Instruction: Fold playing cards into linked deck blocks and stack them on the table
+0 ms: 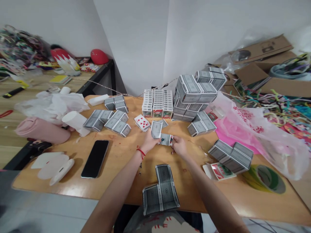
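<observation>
- Here we are at mid-table, both hands at work: the left hand has its fingers closed on the long card, patterned back showing, long side pointing away from the person.
- Over to the right hand, fingertips pinching the outer end of the cross card, which lies sideways by the long card's lower corner; the left thumb reaches its near end too.
- Do they overlap, or is one tucked into the other? Cannot tell from here — the thumb covers that corner.
- What good work calls for, I'd judge: a light pinch at the edges, since card this thin would crease under a hard squeeze.
- Keep the left hand as the steady one and let the right make the small corrections; two hands shifting at once could skew the corner.
- Square the edges before pressing anything flat — a crooked corner would likely be hard to true up afterwards.
- Mind the loose pair just beyond, the hearts card and the spare; a stray knuckle could nudge them.
- And forearms wide, please: the near block sits between them.
</observation>
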Demonstrator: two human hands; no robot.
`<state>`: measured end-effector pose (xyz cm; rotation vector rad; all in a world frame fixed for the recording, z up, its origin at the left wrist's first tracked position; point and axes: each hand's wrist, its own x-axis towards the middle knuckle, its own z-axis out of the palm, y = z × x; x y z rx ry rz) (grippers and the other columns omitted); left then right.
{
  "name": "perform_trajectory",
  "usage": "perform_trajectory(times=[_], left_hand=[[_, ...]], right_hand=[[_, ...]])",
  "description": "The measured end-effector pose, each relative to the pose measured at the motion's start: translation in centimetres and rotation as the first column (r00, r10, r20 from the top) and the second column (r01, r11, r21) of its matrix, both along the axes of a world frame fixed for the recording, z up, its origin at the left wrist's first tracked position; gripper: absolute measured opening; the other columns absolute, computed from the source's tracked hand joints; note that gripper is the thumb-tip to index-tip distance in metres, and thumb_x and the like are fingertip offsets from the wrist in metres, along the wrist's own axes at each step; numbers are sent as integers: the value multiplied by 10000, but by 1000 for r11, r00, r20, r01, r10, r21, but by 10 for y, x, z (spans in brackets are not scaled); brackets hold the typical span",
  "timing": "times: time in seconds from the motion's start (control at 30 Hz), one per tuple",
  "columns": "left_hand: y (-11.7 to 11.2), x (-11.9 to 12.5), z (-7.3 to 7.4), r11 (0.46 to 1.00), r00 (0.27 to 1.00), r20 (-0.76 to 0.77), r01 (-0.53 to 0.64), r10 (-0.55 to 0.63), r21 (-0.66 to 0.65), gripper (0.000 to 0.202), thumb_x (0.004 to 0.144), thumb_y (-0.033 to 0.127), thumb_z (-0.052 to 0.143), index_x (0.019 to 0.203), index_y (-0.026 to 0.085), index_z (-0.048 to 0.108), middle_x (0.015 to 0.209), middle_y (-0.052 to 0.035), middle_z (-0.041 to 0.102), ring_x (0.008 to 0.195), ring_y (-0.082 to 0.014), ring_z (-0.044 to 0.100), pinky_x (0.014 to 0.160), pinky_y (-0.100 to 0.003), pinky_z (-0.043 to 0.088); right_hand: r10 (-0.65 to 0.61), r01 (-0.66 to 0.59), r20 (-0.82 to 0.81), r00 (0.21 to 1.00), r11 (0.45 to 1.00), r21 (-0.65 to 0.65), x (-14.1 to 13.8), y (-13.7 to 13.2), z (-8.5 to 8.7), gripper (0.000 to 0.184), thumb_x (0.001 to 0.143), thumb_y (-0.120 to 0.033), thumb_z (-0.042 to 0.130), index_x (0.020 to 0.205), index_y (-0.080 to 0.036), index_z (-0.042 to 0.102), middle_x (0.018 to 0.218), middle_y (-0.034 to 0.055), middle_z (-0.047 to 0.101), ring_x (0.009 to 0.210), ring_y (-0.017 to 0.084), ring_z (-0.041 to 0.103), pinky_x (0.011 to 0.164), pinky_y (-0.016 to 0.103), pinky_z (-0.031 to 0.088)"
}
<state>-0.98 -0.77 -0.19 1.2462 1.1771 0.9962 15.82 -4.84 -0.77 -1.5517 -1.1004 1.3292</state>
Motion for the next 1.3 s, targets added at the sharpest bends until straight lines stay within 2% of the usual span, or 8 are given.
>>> perform_trajectory(times=[0.17, 0.33, 0.57, 0.63, 0.73, 0.87, 1.07, 1.3], left_hand=[[-1, 6, 1, 999, 999, 39, -5, 7, -39, 564, 550, 191, 717, 1028, 175, 419, 932, -42, 562, 761, -139, 558, 579, -241, 492], [-7, 11, 2, 990, 992, 32, -125, 123, 62, 428, 645, 256, 657, 1020, 165, 473, 1018, -68, 581, 920, -173, 559, 811, -331, 459], [-25, -11, 3, 933, 929, 161, 350, -333, -89, 311, 588, 279, 686, 856, 136, 617, 894, -72, 658, 839, -213, 593, 824, -381, 441], [-24, -19, 4, 884, 864, 304, 452, -401, -118, 363, 508, 238, 722, 843, 135, 630, 843, -72, 665, 804, -220, 596, 806, -375, 442], [-15, -26, 5, 914, 845, 457, 380, -278, -146, 282, 566, 358, 639, 764, 158, 621, 776, -67, 662, 781, -215, 595, 775, -368, 441], [3, -27, 8, 899, 830, 520, 368, -202, -236, 422, 707, 513, 389, 780, 155, 599, 755, -101, 650, 777, -218, 605, 718, -376, 451], [15, -30, 22, 800, 793, 574, 473, -204, -370, 670, 670, 709, 315, 896, 144, 595, 742, -108, 639, 766, -224, 614, 635, -321, 452], [3, -8, 19, 771, 802, 430, 561, -415, -301, 363, 649, 418, 641, 909, 178, 560, 770, -50, 616, 677, -135, 590, 622, -252, 444]], right_hand=[[-52, 74, -184, 982, 991, 112, 1, -3, -1, 269, 704, -451, 510, 655, -187, 496, 449, -53, 438, 343, 75, 419, 335, 192, 382], [-119, 166, -223, 968, 965, 205, -4, -3, -4, 327, 604, -431, 651, 796, -183, 556, 702, 3, 572, 523, 106, 500, 466, 236, 456], [-298, 404, -497, 815, 907, 119, 0, 5, -3, 270, 609, -411, 644, 718, -186, 541, 593, -25, 526, 493, 90, 462, 461, 213, 382], [-293, 389, -519, 803, 917, 84, 0, 5, -2, 279, 606, -412, 646, 738, -190, 542, 609, -20, 541, 502, 91, 469, 458, 207, 373], [-250, 318, -460, 852, 945, 77, -2, 5, -1, 309, 604, -452, 637, 715, -190, 517, 550, -31, 513, 449, 83, 436, 410, 197, 332], [-85, 140, -392, 916, 983, 115, 2, 5, 3, 325, 638, -479, 607, 664, -187, 466, 453, -68, 417, 367, 55, 333, 356, 180, 241], [116, -103, -481, 869, 993, 54, 13, 7, 6, 254, 587, -365, 663, 658, -168, 520, 410, -95, 340, 340, 39, 259, 353, 179, 227], [44, 19, -360, 932, 985, 170, -1, 15, 4, 275, 593, -407, 655, 700, -157, 610, 640, -12, 601, 564, 117, 511, 556, 233, 395]])
